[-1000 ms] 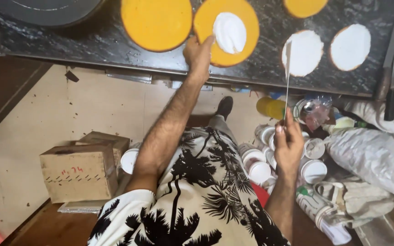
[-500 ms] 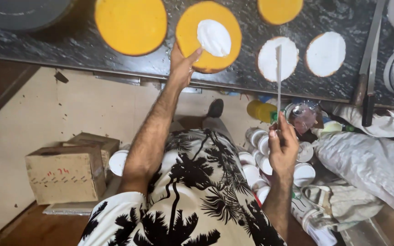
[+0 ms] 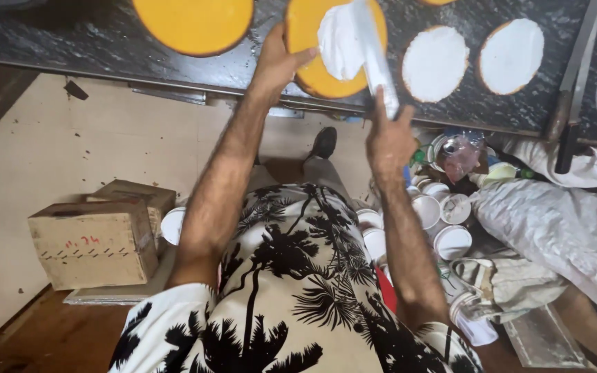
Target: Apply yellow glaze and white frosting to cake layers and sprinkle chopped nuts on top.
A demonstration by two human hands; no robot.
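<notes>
A: Holding the orange disc (image 3: 312,65) steady falls to the left hand (image 3: 276,61): fingers spread open, thumb and fingertips pressed against the disc's left rim. The disc lies flat on the dark tabletop (image 3: 70,38), between a bare orange disc (image 3: 195,24) and two white-coated discs (image 3: 435,63).

B: State of the right hand (image 3: 388,141)?

A: Closed around the lower end of a flat blade (image 3: 374,52). The blade's upper part lies across a white paste patch (image 3: 340,45) on the disc.

B: Handling properties?

A: Judged from appearance: the disc looks rigid and light, likely to slide on the smooth tabletop unless braced. The grip belongs at the bare rim, clear of the coating. The paste looks soft and wet, so it smears on contact. The blade appears thin and somewhat flexible; the hold sits low, near the handle end.

B: Surroundings?

A: White-stained cups (image 3: 443,214) sit below the tabletop edge; a cardboard box (image 3: 91,242) stands on the floor, well apart.
</notes>
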